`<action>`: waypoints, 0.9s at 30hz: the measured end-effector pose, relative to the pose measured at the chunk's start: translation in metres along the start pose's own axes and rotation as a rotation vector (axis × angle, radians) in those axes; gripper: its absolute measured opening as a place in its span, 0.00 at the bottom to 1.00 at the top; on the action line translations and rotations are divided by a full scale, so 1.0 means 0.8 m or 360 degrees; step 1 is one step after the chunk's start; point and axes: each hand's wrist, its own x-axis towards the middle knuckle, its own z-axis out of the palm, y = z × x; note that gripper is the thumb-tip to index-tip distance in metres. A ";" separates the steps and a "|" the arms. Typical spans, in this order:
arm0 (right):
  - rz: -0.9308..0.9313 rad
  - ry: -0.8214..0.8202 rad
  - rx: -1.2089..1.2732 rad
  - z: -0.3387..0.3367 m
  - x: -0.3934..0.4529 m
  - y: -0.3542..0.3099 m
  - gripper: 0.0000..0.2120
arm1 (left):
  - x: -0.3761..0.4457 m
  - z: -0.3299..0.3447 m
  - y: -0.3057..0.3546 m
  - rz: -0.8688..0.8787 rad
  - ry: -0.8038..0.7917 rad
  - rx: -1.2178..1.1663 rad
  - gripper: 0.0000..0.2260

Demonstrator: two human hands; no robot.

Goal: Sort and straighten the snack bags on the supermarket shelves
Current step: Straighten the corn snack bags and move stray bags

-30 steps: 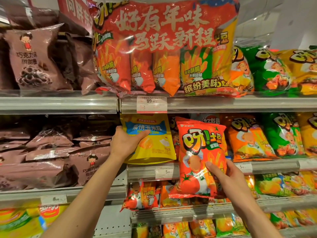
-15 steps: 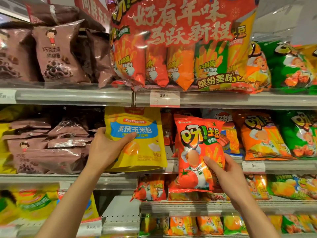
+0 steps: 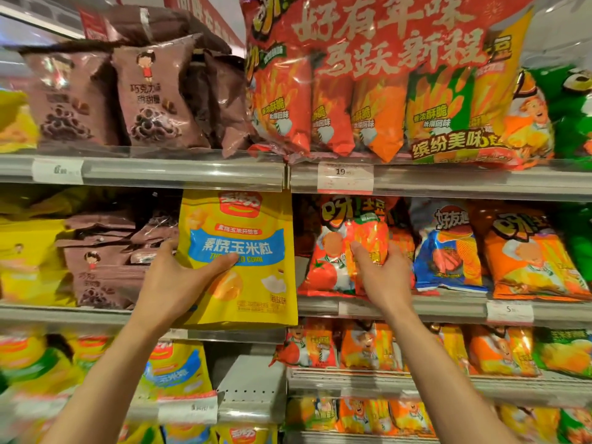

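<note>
The red tomato snack bag point(image 3: 336, 251) is seen standing on the middle shelf point(image 3: 448, 310), at about 3 o'clock from the yellow corn pouch point(image 3: 238, 257). It is gripped at its right half by the right hand point(image 3: 381, 274), whose grip is closed on the crinkled film with the fingers pressed into the front. A blue bag point(image 3: 447, 248) lies just beside it at 3 o'clock, with orange bags point(image 3: 525, 254) beyond. The yellow corn pouch is held upright by the left hand point(image 3: 179, 277), thumb across the front and fingers curled behind its left edge; its bottom hangs past the shelf lip. Brown chocolate bags point(image 3: 105, 270) lie slumped at 9 o'clock from the pouch.

The tomato bag appears only partly seated. If it is released too soon, it could tip forward off the lip, since its base looks pinched and uneven. The pouch could be dropped if the one-handed hold slips on the smooth film.
</note>
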 end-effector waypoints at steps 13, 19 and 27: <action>0.0047 -0.0231 -0.0226 0.059 0.021 0.005 0.42 | 0.002 0.010 -0.003 -0.0024 -0.0025 -0.0060 0.32; -0.0051 -0.0201 -0.0278 0.071 0.025 0.006 0.41 | 0.004 0.012 0.001 -0.0046 -0.0054 -0.0102 0.36; -0.0122 -0.0282 -0.0305 0.053 0.012 0.017 0.41 | -0.002 0.014 -0.003 -0.0056 -0.0050 -0.0116 0.36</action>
